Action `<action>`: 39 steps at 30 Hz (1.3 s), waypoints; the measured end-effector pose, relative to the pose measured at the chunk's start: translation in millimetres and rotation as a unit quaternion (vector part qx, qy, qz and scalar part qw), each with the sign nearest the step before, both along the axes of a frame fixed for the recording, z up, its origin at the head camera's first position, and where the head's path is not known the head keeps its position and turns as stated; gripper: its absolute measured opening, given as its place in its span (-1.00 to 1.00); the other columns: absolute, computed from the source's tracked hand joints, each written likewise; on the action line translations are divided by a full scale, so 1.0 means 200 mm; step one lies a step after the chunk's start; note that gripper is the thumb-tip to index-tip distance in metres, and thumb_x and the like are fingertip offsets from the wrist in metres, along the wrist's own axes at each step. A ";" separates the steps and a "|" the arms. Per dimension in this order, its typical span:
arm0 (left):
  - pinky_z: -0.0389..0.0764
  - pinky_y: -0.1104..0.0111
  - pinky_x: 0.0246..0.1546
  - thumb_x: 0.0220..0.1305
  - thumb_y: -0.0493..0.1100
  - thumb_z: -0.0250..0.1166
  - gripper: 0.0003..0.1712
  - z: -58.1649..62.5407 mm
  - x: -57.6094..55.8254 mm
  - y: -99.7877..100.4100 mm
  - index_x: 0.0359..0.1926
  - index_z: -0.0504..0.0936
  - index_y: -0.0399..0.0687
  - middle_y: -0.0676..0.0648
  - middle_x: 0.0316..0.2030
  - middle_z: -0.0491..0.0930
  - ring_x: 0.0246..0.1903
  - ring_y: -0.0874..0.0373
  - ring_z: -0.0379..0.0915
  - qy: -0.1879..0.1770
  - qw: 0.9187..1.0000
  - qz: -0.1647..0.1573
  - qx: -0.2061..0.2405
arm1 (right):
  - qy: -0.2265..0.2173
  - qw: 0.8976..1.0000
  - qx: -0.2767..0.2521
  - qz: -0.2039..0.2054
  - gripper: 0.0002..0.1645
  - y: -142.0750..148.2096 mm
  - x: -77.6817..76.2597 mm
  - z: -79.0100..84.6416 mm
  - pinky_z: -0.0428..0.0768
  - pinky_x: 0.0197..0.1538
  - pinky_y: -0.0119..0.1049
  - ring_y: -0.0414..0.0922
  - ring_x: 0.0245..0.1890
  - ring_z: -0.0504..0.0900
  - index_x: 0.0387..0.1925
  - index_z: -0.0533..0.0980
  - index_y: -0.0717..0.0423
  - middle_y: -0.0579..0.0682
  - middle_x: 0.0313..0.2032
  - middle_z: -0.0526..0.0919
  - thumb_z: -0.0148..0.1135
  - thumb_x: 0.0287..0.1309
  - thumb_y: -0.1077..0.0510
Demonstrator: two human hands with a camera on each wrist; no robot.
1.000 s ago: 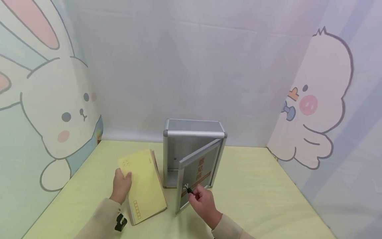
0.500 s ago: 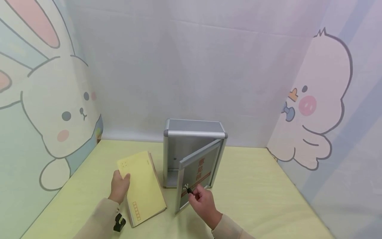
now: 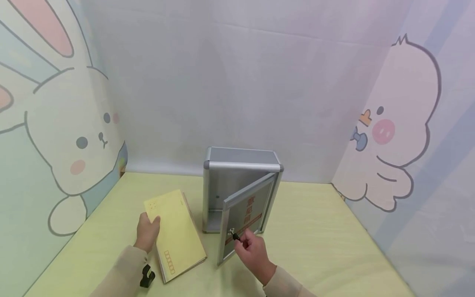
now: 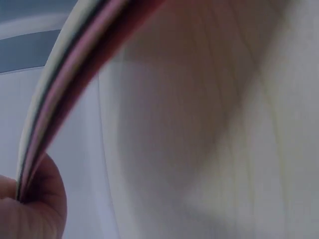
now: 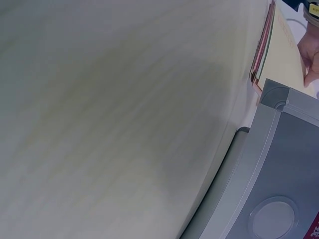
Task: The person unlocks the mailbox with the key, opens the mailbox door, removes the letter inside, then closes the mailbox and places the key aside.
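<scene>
My left hand (image 3: 147,232) pinches the left edge of a stack of envelopes (image 3: 179,235), thumb on top. The uppermost one is yellow, with a row of small red boxes printed at its lower end. In the left wrist view, the layered edges of the envelopes (image 4: 70,69) show pink, dark and pale and bend out of the hand. My right hand (image 3: 254,251) pinches the black-headed key (image 3: 236,236) standing in the lock of the metal box's door (image 3: 245,210). That door, lettered in red, hangs swung out to the front; a grey interior shows behind it.
The silver-framed metal box (image 3: 241,156) stands upright toward the back of the pale yellow table (image 3: 315,239). A grey curtain backs the table, with cartoon-printed panels at both sides. A black strap buckle (image 3: 147,276) hangs at the left sleeve.
My left hand and the envelopes have shifted slightly left, and the upper end of the stack sits a little lower. My right hand, the key and the door have kept their places.
</scene>
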State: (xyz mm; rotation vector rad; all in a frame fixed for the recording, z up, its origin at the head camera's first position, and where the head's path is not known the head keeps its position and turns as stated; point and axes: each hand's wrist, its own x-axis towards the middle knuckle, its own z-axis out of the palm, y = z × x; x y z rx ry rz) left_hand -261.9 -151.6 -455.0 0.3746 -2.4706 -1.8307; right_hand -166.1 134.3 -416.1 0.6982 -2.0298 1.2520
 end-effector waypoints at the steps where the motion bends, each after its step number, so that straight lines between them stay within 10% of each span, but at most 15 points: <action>1: 0.34 -0.01 0.11 0.45 -0.24 -0.20 -0.48 0.00 0.00 0.00 0.27 -0.04 -0.51 -0.39 -0.02 0.24 -0.02 -0.23 0.28 -0.001 1.000 -0.001 0.002 | -0.001 1.000 0.000 0.000 -0.71 0.00 0.00 0.00 0.13 -0.71 -0.65 -0.51 -0.68 0.15 -0.67 0.28 0.20 0.02 -0.82 0.31 0.09 -0.24 0.58; 39: 0.52 0.22 -0.03 0.41 -0.30 -0.16 -0.44 -0.12 -0.04 -0.04 0.29 -0.05 -0.60 -0.47 0.05 0.22 -0.01 -0.22 0.36 -0.024 0.999 0.003 0.028 | 0.015 1.000 0.010 0.003 -0.71 0.00 -0.02 0.00 0.06 -0.64 -0.74 -0.50 -0.70 0.15 -0.69 0.27 0.20 0.02 -0.84 0.29 0.09 -0.27 0.58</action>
